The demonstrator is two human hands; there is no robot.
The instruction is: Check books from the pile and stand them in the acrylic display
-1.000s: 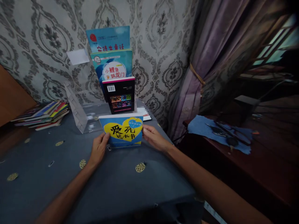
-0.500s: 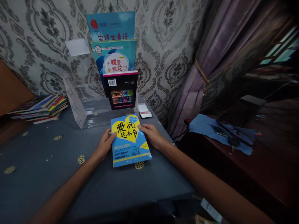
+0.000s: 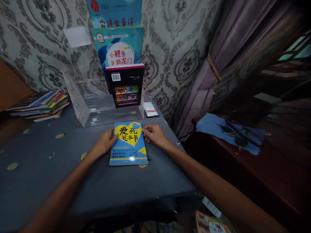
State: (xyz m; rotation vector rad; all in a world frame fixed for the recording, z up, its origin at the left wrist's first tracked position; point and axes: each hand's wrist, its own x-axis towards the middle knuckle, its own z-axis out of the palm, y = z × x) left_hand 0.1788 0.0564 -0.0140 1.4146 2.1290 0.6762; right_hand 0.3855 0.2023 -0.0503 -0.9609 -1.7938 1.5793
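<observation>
A blue book [image 3: 128,152] with a yellow heart and black lettering on its cover lies low over the table, face up. My left hand [image 3: 106,141] grips its left edge, the thumb on top of the cover and the other fingers hidden underneath. At the upper right edge, my right hand [image 3: 154,134] has thumb and forefinger pinched together at the book's side. Beyond the hands stands a clear acrylic book rack [image 3: 80,108]. In its right part lean a black book [image 3: 126,81], a teal book [image 3: 118,37] and a taller blue book [image 3: 116,14], one behind another.
A pile of thin books [image 3: 46,105] sits at the table's far left. Right of the rack lies a small blurred white item [image 3: 151,110]. A blue cloth [image 3: 209,129] with glasses rests on a dark red surface. Below the table edge, an orange book [image 3: 211,225] shows.
The blue book has shifted left and now looks flatter, its cover catching a glare. My right thumb has slid from the cover to the book's edge. The view has tilted down slightly.
</observation>
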